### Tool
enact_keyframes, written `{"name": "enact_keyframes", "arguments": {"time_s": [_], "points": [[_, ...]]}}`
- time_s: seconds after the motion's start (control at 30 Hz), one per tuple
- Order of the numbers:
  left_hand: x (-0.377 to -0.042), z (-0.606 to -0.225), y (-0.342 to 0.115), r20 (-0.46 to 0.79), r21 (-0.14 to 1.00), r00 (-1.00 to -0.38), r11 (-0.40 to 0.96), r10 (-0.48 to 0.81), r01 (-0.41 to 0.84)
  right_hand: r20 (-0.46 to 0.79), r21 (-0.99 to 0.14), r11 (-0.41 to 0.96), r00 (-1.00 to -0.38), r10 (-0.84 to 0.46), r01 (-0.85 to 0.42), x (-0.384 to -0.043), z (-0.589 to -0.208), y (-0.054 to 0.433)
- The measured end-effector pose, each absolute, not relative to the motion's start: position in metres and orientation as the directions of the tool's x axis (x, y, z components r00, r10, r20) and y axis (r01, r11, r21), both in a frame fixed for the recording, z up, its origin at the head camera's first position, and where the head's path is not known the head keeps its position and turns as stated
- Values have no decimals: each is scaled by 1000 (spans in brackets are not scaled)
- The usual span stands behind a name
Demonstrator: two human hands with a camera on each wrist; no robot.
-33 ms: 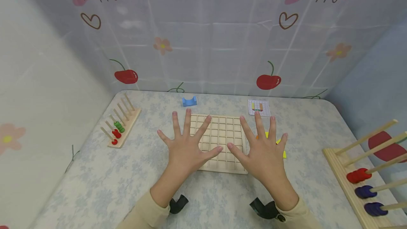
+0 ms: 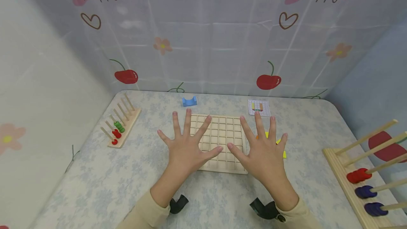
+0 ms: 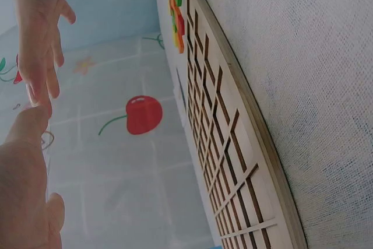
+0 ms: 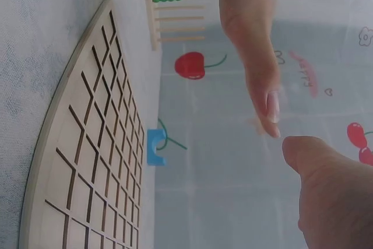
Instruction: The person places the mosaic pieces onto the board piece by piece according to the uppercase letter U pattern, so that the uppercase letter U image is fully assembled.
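A wooden grid board (image 2: 219, 140) with square cells lies in the middle of the table. Above its left side my left hand (image 2: 187, 151) is held with fingers spread wide, holding nothing. My right hand (image 2: 265, 154) is spread the same way over the board's right edge, also holding nothing. Both wrist views show the hands raised off the board. Yellow and orange pieces (image 2: 284, 154) lie beneath the right hand, mostly hidden by it. In the left wrist view these colored pieces (image 3: 176, 16), green, red, orange and yellow, lie beside the board.
A pegged wooden stand (image 2: 130, 123) with red and green beads is at the left. A larger one (image 2: 340, 183) with red and dark blue beads stands at the right edge. At the back are a blue curved block (image 2: 189, 101) and a printed pattern card (image 2: 259, 107).
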State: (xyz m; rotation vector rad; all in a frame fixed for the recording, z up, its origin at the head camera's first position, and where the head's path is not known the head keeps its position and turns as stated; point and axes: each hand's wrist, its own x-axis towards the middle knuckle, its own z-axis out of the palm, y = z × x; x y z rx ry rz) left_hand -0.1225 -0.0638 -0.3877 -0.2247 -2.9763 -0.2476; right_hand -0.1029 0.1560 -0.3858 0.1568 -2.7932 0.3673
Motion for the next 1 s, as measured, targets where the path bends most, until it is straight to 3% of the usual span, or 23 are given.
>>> {"name": "enact_keyframes", "arguments": {"time_s": [0.3,0.6,1.0], "points": [[-125,-394,-64,184,122,-973,978,142,166,348,-208,962,-933,-96,-176,-107,-391,159],[-125,-395,-70,161,129,-974,975,158,179,389,-262,931,-911,-140,-255,-111,-393,168],[-137,-419,-100,163,469,-967,847,196,251,369,-537,783,-922,-117,-315,-128,-403,207]]}}
